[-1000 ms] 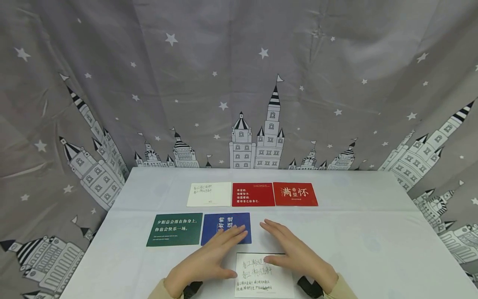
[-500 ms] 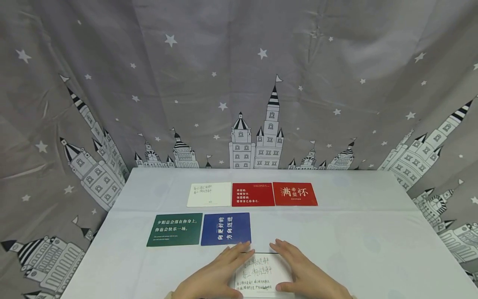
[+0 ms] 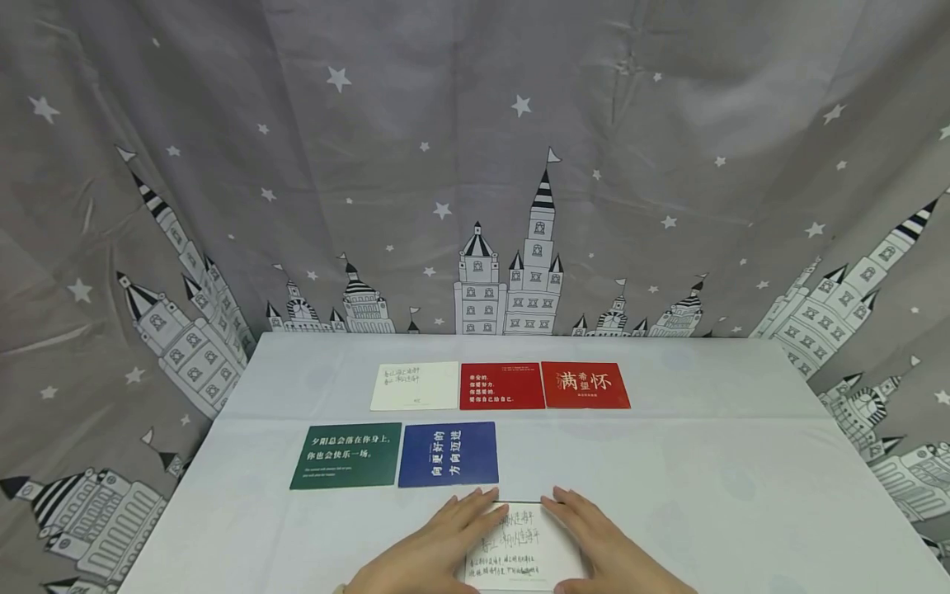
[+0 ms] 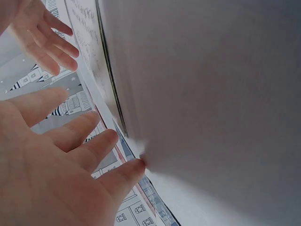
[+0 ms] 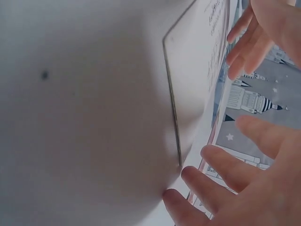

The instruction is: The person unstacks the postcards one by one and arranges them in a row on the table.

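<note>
White with black handwritten characters, the card (image 3: 519,549) lies flat at the near edge of the pale table (image 3: 705,478), straight in front of the person. The left hand (image 3: 423,549) rests on its left edge and the right hand (image 3: 604,549) on its right edge, each with fingers straight, held loosely together and pointing away from the body. Neither hand curls round or pinches the card; the wrist views show fingertips (image 4: 134,168) meeting its edge on the table surface.

Beyond the card sit a green card (image 3: 345,455) and a blue card (image 3: 449,454) side by side, with bare table to the right of the blue one. Farther back stands a row of three: another white card (image 3: 415,386), a red card with white lines of text (image 3: 501,386) and a red card with large characters (image 3: 585,385). A grey curtain printed with castles and stars (image 3: 475,165) hangs behind.

To handle the card well from here, light even pressure from both sets of fingertips seems best, so it slides flat without skewing or buckling. Keeping its long edges parallel with the neighbouring cards, and its corners clear of the blue card's near edge, would likely keep the layout tidy.
</note>
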`<state>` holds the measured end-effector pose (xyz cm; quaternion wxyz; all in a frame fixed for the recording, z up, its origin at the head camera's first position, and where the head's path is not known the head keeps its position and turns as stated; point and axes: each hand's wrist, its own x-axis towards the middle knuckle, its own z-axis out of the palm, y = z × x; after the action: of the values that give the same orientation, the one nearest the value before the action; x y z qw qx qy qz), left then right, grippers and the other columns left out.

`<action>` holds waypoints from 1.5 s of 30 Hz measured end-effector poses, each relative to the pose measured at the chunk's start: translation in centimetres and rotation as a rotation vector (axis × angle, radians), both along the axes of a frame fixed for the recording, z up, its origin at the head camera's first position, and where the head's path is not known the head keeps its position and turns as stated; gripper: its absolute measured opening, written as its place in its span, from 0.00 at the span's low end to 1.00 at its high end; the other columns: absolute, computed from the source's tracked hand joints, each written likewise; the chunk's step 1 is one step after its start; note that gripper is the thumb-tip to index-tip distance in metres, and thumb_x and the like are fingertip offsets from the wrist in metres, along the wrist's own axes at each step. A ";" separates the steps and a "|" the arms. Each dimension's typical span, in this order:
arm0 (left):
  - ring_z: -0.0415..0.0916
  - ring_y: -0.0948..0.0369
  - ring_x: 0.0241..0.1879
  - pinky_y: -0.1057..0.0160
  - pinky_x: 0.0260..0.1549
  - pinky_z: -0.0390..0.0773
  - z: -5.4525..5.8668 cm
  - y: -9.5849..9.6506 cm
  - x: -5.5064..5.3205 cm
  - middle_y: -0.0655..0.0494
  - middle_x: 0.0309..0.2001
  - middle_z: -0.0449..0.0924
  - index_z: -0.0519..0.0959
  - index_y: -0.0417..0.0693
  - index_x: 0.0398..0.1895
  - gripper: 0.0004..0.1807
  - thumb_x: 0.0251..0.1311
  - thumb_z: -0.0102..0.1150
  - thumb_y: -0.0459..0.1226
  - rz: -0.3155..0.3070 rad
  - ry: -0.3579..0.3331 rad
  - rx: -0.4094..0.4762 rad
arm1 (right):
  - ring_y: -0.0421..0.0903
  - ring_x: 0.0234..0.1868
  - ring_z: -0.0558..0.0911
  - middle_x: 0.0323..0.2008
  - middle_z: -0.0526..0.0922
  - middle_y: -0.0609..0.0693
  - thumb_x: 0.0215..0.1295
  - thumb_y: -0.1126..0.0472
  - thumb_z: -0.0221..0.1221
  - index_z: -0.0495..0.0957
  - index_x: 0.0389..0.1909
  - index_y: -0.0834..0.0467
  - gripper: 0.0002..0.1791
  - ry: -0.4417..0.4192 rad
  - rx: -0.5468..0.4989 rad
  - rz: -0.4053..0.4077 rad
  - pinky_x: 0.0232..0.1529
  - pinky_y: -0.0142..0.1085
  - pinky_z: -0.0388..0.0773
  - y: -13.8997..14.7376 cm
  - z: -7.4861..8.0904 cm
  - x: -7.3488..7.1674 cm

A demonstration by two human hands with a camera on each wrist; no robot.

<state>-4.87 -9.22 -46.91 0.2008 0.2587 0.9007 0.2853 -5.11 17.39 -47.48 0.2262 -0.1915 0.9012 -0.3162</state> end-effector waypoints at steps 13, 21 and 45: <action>0.41 0.54 0.67 0.38 0.56 0.50 -0.3 0.4 0.5 0.66 0.69 0.44 0.50 0.72 0.67 0.56 0.27 0.49 0.75 -0.024 0.041 -0.049 | 0.49 0.62 0.58 0.68 0.46 0.42 0.28 0.22 0.56 0.49 0.67 0.36 0.58 0.145 0.124 0.012 0.49 0.54 0.69 -0.4 -0.5 1.4; 0.49 0.55 0.64 0.42 0.56 0.57 -0.5 0.5 0.1 0.64 0.67 0.50 0.52 0.67 0.68 0.54 0.32 0.52 0.72 -0.042 0.106 -0.041 | 0.46 0.64 0.55 0.68 0.48 0.42 0.30 0.19 0.50 0.50 0.68 0.40 0.58 0.313 0.187 0.047 0.52 0.53 0.68 -0.6 -1.3 1.8; 0.58 0.59 0.58 0.48 0.51 0.68 0.0 0.0 0.5 0.66 0.64 0.54 0.54 0.67 0.67 0.52 0.32 0.47 0.74 -0.088 0.131 -0.047 | 0.50 0.63 0.58 0.66 0.54 0.42 0.28 0.20 0.53 0.53 0.67 0.40 0.59 0.254 0.149 0.035 0.51 0.54 0.67 -0.5 -0.4 2.0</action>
<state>-4.40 -9.18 -46.89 0.1597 0.3112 0.9062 0.2377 -3.13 16.86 -47.88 0.1295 -0.2286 0.9400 -0.2176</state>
